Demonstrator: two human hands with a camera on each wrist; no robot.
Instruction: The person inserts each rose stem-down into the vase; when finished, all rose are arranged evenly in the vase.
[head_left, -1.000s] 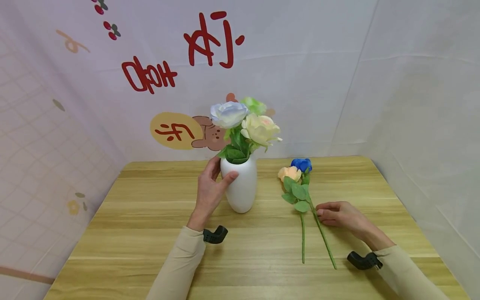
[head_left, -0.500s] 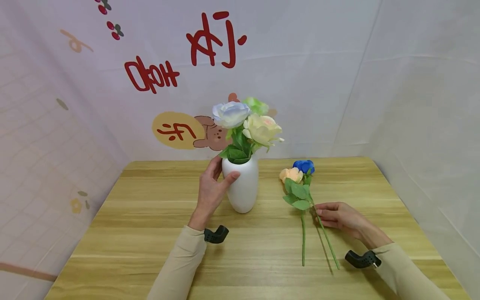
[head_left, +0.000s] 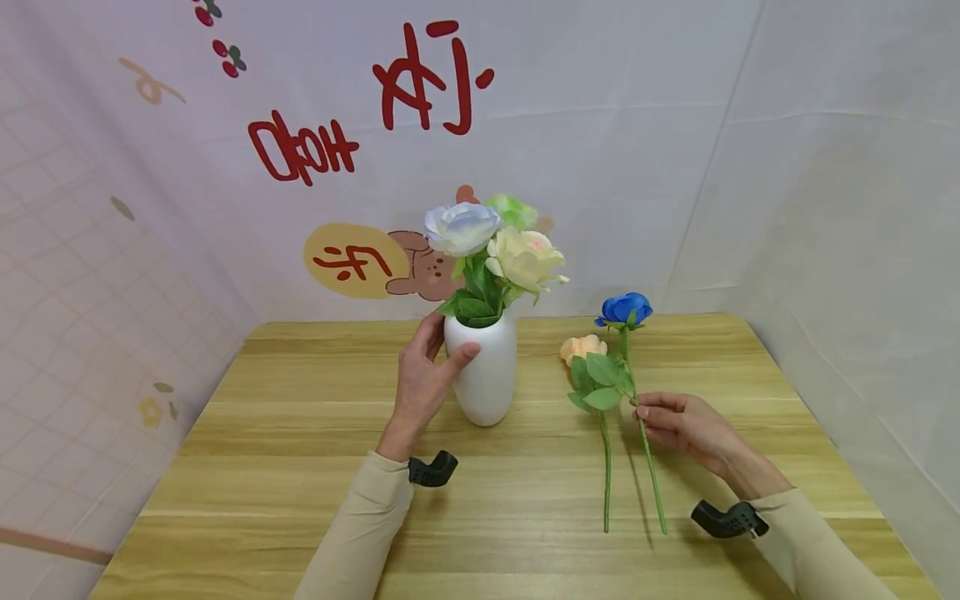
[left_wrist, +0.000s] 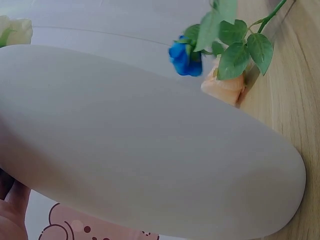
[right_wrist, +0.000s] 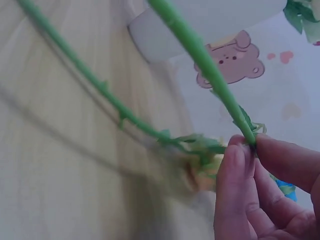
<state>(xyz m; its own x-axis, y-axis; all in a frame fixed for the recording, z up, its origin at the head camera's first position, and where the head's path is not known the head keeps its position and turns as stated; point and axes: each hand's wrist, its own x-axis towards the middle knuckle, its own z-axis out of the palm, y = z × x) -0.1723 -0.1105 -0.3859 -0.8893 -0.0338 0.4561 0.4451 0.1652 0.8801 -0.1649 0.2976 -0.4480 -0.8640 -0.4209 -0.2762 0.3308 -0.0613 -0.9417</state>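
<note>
A white vase [head_left: 486, 375] stands upright near the table's middle, and my left hand [head_left: 427, 375] grips its upper left side, thumb across the front. In it are a pale blue flower [head_left: 461, 228], a cream flower [head_left: 525, 260] and a light green one [head_left: 513, 212]. My right hand [head_left: 686, 429] pinches the stem of a blue rose [head_left: 627, 309] between thumb and fingertips, with the bloom raised at the far side. Left of that stem a peach rose [head_left: 583, 349] lies on the table, its leaves overlapping the blue rose's stem in the head view.
The wooden table [head_left: 300, 467] has its back edge against a white printed cloth [head_left: 600, 125]. More cloth hangs along both sides. A black wrist mount [head_left: 433, 469] sits on the left wrist and a similar black mount [head_left: 727, 520] on the right.
My right hand has taken hold of the blue rose and lifted it, the bloom moving up and right, away from the peach rose. My left hand stays on the vase.
</note>
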